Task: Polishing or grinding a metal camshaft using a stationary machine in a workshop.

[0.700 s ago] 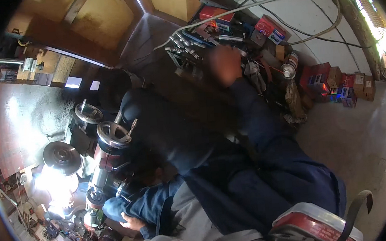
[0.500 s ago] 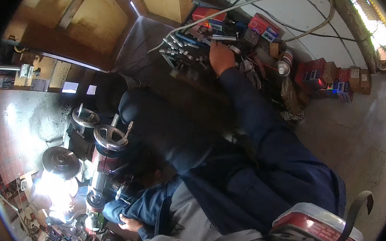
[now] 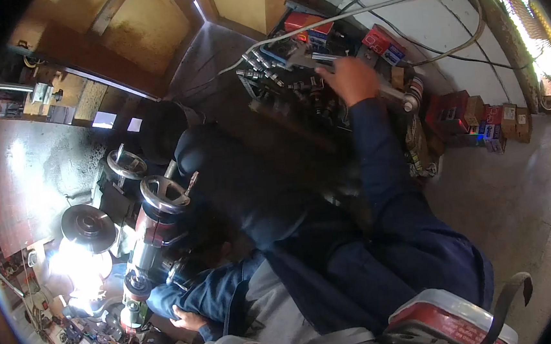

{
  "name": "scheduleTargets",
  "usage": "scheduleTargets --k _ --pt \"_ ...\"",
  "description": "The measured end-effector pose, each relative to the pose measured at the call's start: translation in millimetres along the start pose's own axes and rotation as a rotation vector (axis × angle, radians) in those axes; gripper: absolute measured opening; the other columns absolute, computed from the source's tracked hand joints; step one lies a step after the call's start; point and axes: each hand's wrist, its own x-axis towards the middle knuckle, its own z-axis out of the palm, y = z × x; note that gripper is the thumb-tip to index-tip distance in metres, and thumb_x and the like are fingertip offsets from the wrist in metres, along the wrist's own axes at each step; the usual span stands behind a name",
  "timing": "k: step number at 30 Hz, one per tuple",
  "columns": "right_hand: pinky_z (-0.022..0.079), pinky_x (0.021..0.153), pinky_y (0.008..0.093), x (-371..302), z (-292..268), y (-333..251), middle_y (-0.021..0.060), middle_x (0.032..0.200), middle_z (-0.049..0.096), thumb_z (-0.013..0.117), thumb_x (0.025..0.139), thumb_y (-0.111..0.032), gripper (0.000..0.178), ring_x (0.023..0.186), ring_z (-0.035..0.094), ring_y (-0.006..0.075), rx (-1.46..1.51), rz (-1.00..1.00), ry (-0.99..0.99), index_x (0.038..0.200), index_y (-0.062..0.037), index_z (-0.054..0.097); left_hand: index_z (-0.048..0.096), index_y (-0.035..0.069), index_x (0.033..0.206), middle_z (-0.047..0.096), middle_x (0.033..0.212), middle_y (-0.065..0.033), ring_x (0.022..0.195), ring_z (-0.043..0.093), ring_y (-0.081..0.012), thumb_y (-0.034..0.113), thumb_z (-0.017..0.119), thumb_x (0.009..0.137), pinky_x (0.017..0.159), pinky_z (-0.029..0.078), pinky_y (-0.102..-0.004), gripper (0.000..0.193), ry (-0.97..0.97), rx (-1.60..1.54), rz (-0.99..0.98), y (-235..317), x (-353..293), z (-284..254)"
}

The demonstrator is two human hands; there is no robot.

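Over the far clutter of tools, my right hand (image 3: 353, 78) is closed around a long grey metal tool (image 3: 302, 58). Its broad, jaw-like head points left, but its exact kind is unclear. Beneath and left of the hand lie several shiny cylindrical metal pieces (image 3: 262, 66), by a dark tray (image 3: 298, 5) holding boxes and tools. To the right of the hand is a spray can (image 3: 410, 102). At lower left, my left hand (image 3: 189, 319) rests against blue cloth (image 3: 169, 300), apparently my trouser leg, with its visible fingers stretched out and holding nothing.
On my left stands a machine with metal handwheels (image 3: 165, 195), beside a bright lamp (image 3: 83, 277) and a round dark disc (image 3: 88, 228). Small boxes (image 3: 452, 113) are stacked on the right-hand floor. Cables (image 3: 353, 10) cross the far side, near a wooden cabinet (image 3: 130, 47).
My right hand has moved right and now holds the long grey tool up above the other tools. The view has shifted slightly. My left hand stays where it was.
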Motion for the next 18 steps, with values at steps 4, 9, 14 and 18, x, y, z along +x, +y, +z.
scheduleTargets --k 4,9,14,18 --pt "0.054 0.067 0.0484 -1.9 -39.9 36.2 0.0174 0.079 0.070 0.064 0.078 -0.066 0.059 0.079 0.068 0.0361 -0.165 0.172 0.043 0.084 -0.0081 0.073 0.042 -0.015 0.134 0.049 0.133 -0.0351 0.124 0.049 -0.0407 0.046 0.066 0.090 0.107 0.036 -0.0414 0.080 0.018 -0.051 -0.083 48.2 -20.5 -11.9" --pt "0.054 0.070 0.0480 11.7 -17.2 98.1 0.0171 0.083 0.070 0.063 0.081 -0.063 0.055 0.082 0.069 0.0357 -0.247 0.205 0.027 0.090 -0.0091 0.073 0.045 -0.013 0.134 0.047 0.134 -0.0348 0.124 0.048 -0.0423 0.043 0.064 0.092 0.107 0.036 -0.0416 0.072 -0.019 -0.086 -0.046 38.0 -13.6 -7.0" --pt "0.053 0.079 0.0479 34.7 38.4 142.5 0.0180 0.098 0.070 0.062 0.088 -0.049 0.043 0.094 0.067 0.0348 -0.152 0.104 -0.086 0.102 -0.0090 0.071 0.051 0.013 0.141 0.038 0.144 -0.0347 0.129 0.046 -0.0440 0.030 0.053 0.099 0.107 0.038 -0.0457 0.045 -0.088 0.473 0.405 -21.8 4.3 -1.6" --pt "0.052 0.083 0.0487 34.6 54.4 157.8 0.0202 0.108 0.067 0.062 0.091 -0.036 0.034 0.099 0.064 0.0370 -0.096 -0.038 0.065 0.108 -0.0078 0.068 0.040 0.016 0.148 0.035 0.145 -0.0355 0.134 0.039 -0.0475 0.028 0.053 0.099 0.111 0.034 -0.0470 0.052 -0.186 0.461 0.579 -49.3 0.9 -5.5"
